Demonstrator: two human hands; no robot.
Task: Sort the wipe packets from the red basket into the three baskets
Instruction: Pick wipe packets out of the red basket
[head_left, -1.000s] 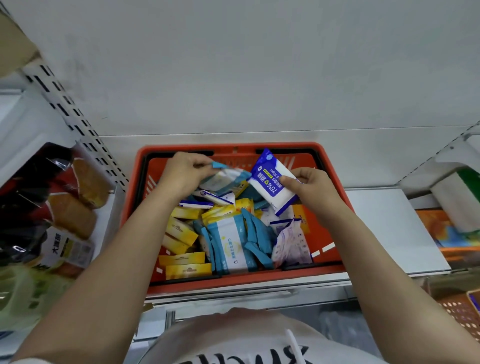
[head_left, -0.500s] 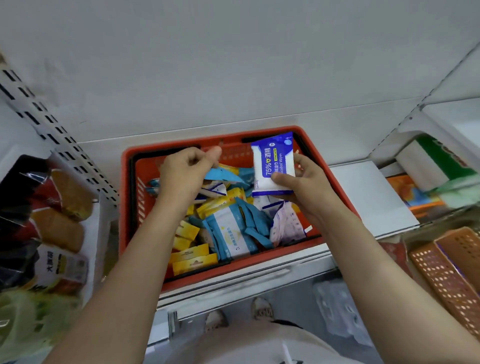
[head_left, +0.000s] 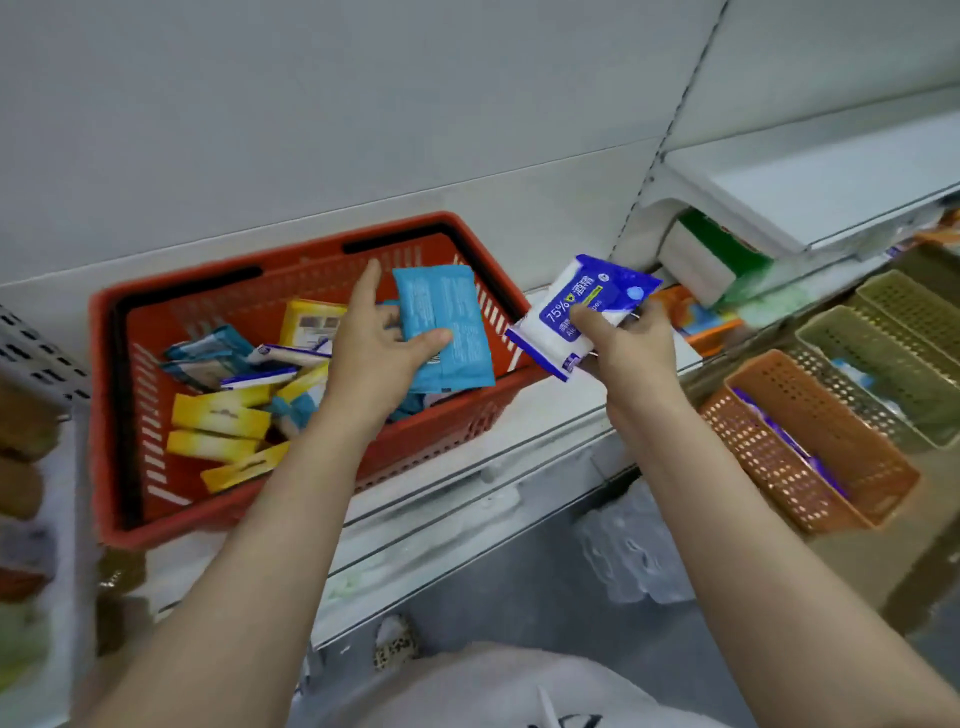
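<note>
Left hand (head_left: 374, 353) pinches teal packet (head_left: 444, 325) over red basket (head_left: 119, 426); right hand (head_left: 626, 345) grips blue-white packet (head_left: 571, 312). Risk: loose pinch drops packet short of orange basket (head_left: 862, 499), or packets swapped into wrong baskets.

Shop aisle, white metal shelving (head_left: 810, 171), packaged goods (head_left: 711, 249), stock baskets (head_left: 810, 447)

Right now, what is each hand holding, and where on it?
The left hand holds a light blue packet by its left edge, thumb on its face. The right hand holds a blue-and-white packet at its lower middle.
</note>
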